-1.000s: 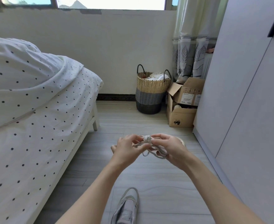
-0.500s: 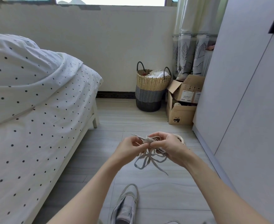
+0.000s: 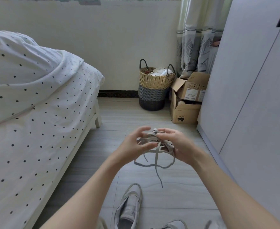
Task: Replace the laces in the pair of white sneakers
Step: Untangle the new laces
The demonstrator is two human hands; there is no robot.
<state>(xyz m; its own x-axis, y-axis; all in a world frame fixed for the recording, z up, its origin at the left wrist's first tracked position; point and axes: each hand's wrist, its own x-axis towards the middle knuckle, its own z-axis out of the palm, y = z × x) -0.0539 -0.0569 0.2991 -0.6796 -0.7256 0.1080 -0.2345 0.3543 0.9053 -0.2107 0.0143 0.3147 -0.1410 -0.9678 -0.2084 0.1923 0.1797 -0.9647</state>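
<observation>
Pretty early going I'd say: both hands, left hand (image 3: pixel 132 146) and right hand (image 3: pixel 177 146), gripped a tangled bundle of laces (image 3: pixel 154 142) at 12 o'clock, with an unlaced sneaker (image 3: pixel 129 207) on the floor at 6.

My two bare arms reach up from the bottom of the frame and meet near the middle. My left hand (image 3: pixel 132 144) has curled fingers, tips spread (they look a bit blurry). My right hand (image 3: pixel 177 144) curls round a bunch of laces (image 3: pixel 154 138), thumb on top.
</observation>
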